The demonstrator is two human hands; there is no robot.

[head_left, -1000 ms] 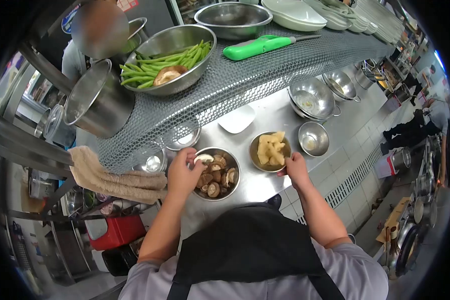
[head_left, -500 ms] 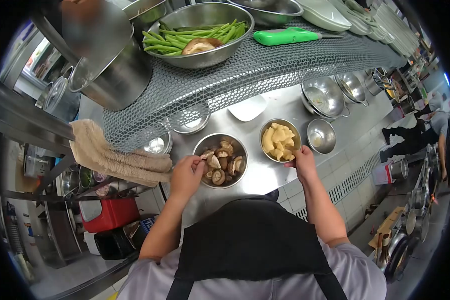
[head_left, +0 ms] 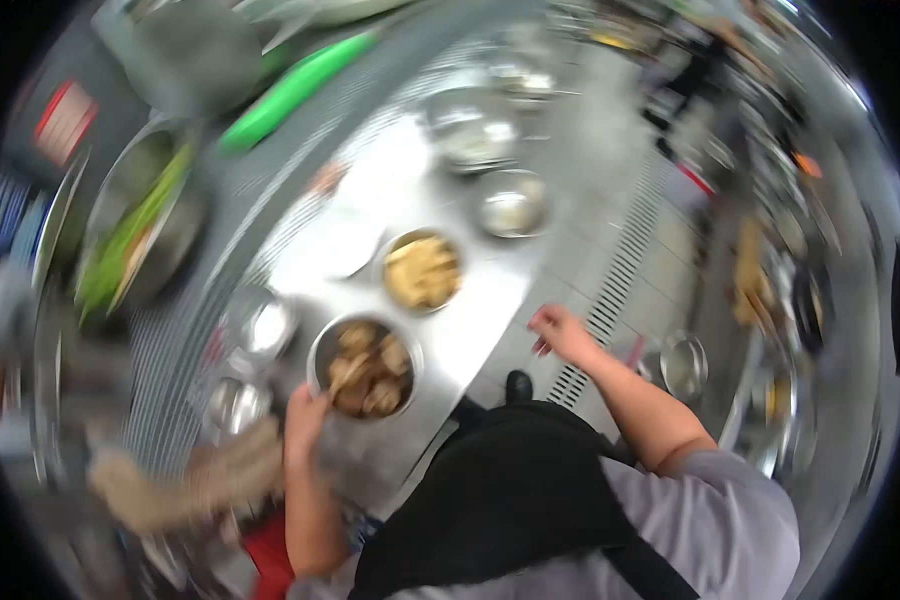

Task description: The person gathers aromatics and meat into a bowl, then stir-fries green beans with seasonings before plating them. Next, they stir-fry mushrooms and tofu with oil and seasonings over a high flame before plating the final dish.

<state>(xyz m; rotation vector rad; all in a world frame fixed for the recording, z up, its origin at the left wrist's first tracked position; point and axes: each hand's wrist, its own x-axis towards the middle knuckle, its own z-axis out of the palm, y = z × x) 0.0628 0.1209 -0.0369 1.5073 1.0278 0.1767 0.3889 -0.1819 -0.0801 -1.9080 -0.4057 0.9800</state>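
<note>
A steel bowl of brown mushrooms (head_left: 370,372) stands on the steel counter. At its near left rim is my left hand (head_left: 304,418), its fingers closed on the edge, though motion blurs them. Just beyond sits a smaller steel bowl with pale yellow peeled pieces (head_left: 422,270), which no hand touches. My right hand (head_left: 562,333) hangs in the air past the counter's right edge, above the tiled floor. Its fingers are loosely bent and apart, with nothing visible in them.
Several steel bowls (head_left: 513,203) stand farther back. A mesh-covered shelf (head_left: 225,260) runs along the left, carrying a green-handled tool (head_left: 295,92) and a bowl of green beans (head_left: 150,225). A towel (head_left: 185,490) hangs at lower left. Pans line the right; another person is at upper right.
My view has swung to the right and blurred. My right hand has let go of the bowl of yellow pieces and moved right, off the counter. My left hand stays at the mushroom bowl.
</note>
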